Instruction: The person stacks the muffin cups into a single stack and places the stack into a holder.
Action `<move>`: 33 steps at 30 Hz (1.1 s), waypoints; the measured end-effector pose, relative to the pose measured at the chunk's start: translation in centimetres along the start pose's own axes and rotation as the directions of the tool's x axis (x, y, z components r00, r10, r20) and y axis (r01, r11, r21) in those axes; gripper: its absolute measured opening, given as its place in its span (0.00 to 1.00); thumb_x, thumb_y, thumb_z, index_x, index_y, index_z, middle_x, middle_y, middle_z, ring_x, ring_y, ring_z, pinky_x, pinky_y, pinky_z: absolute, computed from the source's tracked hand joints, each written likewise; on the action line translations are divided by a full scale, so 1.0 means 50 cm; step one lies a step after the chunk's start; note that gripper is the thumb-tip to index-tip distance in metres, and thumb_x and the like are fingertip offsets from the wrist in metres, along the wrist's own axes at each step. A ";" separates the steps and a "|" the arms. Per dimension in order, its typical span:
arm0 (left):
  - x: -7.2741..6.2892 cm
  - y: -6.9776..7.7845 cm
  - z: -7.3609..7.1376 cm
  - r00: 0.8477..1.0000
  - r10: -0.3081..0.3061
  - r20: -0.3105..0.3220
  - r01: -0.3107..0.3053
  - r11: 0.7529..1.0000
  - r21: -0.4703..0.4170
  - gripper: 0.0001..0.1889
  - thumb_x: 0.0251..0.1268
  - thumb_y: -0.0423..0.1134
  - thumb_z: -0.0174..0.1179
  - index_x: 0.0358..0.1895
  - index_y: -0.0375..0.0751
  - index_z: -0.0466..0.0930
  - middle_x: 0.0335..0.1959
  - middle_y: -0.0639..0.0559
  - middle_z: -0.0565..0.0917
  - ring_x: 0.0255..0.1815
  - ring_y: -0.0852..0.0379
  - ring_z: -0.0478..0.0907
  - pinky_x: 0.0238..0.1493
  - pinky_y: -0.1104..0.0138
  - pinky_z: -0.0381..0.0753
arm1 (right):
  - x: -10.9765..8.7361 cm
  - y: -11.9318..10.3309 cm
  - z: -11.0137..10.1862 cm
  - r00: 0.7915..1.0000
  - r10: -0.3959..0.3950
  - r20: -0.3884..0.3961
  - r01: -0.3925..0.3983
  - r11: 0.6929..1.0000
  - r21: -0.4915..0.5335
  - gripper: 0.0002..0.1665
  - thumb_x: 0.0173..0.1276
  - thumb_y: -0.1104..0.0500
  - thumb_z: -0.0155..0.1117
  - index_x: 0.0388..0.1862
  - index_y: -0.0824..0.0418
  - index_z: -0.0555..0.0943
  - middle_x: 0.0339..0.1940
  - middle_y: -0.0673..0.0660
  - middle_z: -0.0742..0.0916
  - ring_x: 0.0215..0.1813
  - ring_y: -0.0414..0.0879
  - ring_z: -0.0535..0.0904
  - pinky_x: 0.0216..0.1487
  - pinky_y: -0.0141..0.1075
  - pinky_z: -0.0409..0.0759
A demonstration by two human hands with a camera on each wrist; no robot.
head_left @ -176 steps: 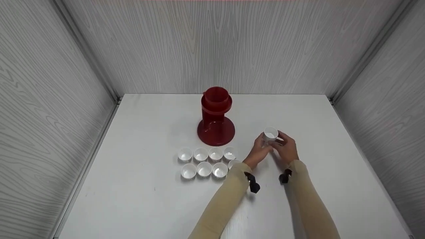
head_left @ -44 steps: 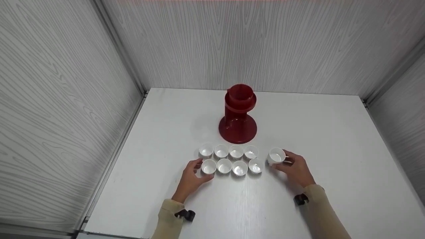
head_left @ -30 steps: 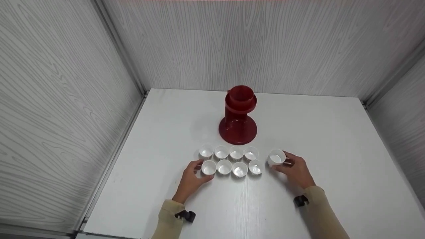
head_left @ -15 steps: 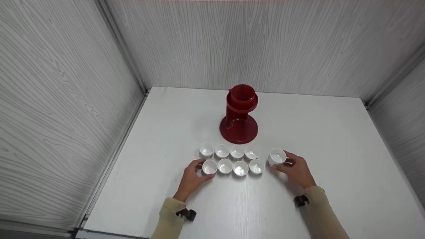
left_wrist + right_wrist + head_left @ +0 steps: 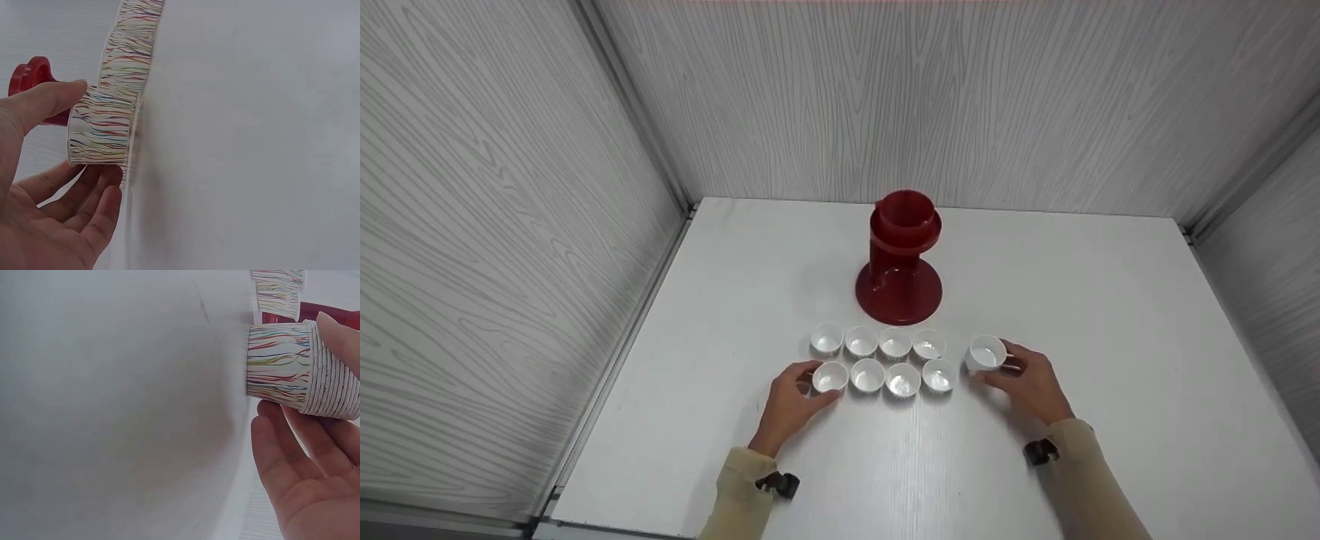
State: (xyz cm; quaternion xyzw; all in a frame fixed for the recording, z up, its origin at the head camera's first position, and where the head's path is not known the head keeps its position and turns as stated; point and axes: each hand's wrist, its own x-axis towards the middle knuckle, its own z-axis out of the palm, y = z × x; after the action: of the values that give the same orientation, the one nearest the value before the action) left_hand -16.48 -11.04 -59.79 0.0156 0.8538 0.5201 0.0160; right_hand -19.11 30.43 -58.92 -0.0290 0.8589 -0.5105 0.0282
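In the head view, small white paper baking cups (image 5: 895, 343) stand upright in two rows on the white table. My left hand (image 5: 786, 409) pinches the leftmost cup (image 5: 830, 379) of the near row. Coloured wavy lines cover that cup's outer wall (image 5: 101, 126) in the left wrist view, with the thumb on one side and fingers on the other. To the right of the rows, my right hand (image 5: 1030, 386) grips a nested stack of the same cups (image 5: 281, 363). Many tightly packed rims show in the right wrist view, and the stack's base meets the table.
Behind the rows stands a red plastic stand (image 5: 898, 296) with a round base and a cup-shaped top. Grey wood-patterned panels (image 5: 885, 105) border the table (image 5: 1065, 285) at the back and both sides.
Earlier both hands were together at the stack; the left has moved to the near-left cup, and the right has brought the stack nearer. Lately the near-left cup has shifted slightly left.
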 end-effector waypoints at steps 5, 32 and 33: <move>0.003 0.016 -0.005 1.000 0.026 0.013 -0.026 1.000 0.002 0.32 0.57 0.47 0.78 0.63 0.37 0.79 0.56 0.44 0.85 0.57 0.50 0.81 0.60 0.55 0.83 | 0.000 -0.002 -0.001 1.000 -0.019 0.009 0.019 0.999 0.031 0.43 0.57 0.53 0.83 0.71 0.56 0.78 0.66 0.59 0.85 0.63 0.53 0.85 0.57 0.25 0.83; 0.083 0.193 0.016 0.960 0.259 0.102 -0.251 0.964 -0.087 0.32 0.58 0.47 0.77 0.64 0.38 0.80 0.57 0.45 0.84 0.57 0.48 0.82 0.61 0.54 0.84 | 0.000 -0.007 -0.001 1.000 -0.001 0.012 0.001 1.000 -0.004 0.40 0.58 0.56 0.82 0.71 0.55 0.79 0.65 0.57 0.86 0.63 0.53 0.84 0.63 0.36 0.84; 0.087 0.201 0.020 0.956 0.273 0.109 -0.264 0.960 -0.093 0.31 0.58 0.46 0.77 0.63 0.38 0.80 0.57 0.45 0.84 0.57 0.47 0.82 0.61 0.54 0.85 | 0.001 -0.006 -0.002 1.000 0.003 0.014 -0.003 1.000 -0.010 0.40 0.58 0.56 0.82 0.71 0.55 0.78 0.65 0.57 0.85 0.63 0.54 0.84 0.62 0.35 0.84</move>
State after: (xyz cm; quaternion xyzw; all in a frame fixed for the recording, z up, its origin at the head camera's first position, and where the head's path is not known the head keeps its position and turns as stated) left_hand -20.67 -5.35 -51.35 0.1622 0.8205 0.5482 -0.0024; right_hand -19.15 30.36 -58.64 -0.0316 0.8612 -0.5061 0.0349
